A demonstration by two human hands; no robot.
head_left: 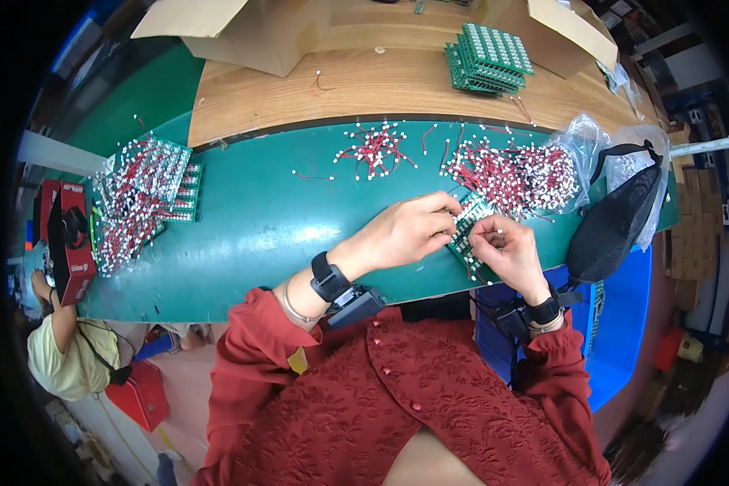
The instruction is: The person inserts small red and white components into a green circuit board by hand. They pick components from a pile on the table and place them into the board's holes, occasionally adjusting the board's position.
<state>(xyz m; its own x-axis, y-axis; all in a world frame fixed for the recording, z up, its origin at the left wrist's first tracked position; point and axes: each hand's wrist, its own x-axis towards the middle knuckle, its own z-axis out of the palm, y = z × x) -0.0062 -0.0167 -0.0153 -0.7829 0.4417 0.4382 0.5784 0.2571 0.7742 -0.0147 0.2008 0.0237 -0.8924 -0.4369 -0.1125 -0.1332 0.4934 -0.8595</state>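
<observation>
A green circuit board (462, 240) with rows of white sockets lies near the table's front edge, between my two hands. My left hand (413, 231) is closed at its left side, fingers curled over the board; what they pinch is hidden. Over its right side my right hand (510, 253) pinches a small white connector (498, 235) between thumb and forefinger. Just beyond the board spreads a big heap of short red-and-black cables (494, 174) with white plug ends. A smaller cable pile (374, 150) sits to its left.
Boards with cables attached (142, 194) are heaped at the left end of the green table (259, 219). Bare boards (490, 61) are stacked on the wooden surface between cardboard boxes (255, 36). A black mesh bag (616, 219) hangs at right above a blue bin (624, 324). Another person (77, 352) sits far left.
</observation>
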